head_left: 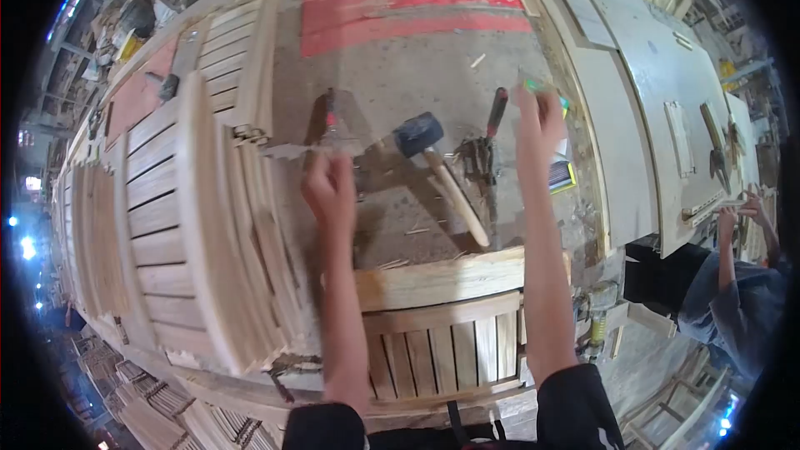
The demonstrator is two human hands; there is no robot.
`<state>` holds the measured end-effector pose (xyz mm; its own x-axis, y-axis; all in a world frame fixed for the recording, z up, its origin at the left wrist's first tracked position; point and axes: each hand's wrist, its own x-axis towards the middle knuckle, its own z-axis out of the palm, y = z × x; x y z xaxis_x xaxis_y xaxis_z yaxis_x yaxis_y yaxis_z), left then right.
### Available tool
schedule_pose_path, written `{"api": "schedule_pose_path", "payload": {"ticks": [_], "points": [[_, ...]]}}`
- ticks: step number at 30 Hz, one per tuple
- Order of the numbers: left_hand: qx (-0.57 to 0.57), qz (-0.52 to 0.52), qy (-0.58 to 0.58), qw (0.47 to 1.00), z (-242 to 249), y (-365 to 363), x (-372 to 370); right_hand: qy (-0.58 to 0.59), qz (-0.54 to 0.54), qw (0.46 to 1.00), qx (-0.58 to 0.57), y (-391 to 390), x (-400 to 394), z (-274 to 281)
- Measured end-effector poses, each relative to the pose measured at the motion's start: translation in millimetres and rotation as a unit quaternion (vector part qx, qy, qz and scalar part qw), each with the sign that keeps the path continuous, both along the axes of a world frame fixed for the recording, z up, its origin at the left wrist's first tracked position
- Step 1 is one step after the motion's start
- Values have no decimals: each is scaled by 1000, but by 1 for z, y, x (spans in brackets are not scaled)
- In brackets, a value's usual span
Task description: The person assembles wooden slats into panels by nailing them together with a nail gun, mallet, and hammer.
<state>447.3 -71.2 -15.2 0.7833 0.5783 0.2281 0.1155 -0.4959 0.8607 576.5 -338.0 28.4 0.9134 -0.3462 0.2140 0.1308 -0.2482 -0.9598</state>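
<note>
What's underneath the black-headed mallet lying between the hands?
The mallet rests on the worktable; grey surface shows beside its handle. Whatever lies directly beneath its black head is covered and can't be seen.

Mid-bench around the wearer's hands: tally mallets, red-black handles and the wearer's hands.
Mallet: 1
Red-black handles: 2
Hands: 2
Total: 5

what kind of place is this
Most likely a woodworking shop: a mallet lies on the workbench, slatted wooden panels are at the left, and another person stands by pale boards.
</note>
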Motion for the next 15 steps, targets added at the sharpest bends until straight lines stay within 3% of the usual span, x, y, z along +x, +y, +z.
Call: {"api": "schedule_pose_path", "payload": {"ticks": [1,3,4,5,8,9,10,12,14,15], "points": [[46,57,-24,997,1,7,49,22,46,993,104,8,37,-4],[180,90,44,979,-64,66,125,164,226,931,236,7,90,-39],[186,62,160,967,-76,86,154,168,247,923,241,-8,58,-49],[208,45,198,957,-95,98,174,170,267,915,249,-20,6,-44],[226,-47,226,946,-117,116,192,102,242,933,247,-17,-38,-59],[10,-65,238,969,-103,112,192,66,223,942,241,-12,-42,-62],[-206,-86,244,944,-86,106,193,50,228,927,294,-12,-42,-61],[-538,-149,317,767,-60,146,195,95,247,927,265,-14,-41,-55],[-554,-325,132,755,-3,128,144,132,285,920,235,-20,-37,-49],[-471,-338,133,804,19,107,107,163,319,903,238,-24,-33,-42]]}}
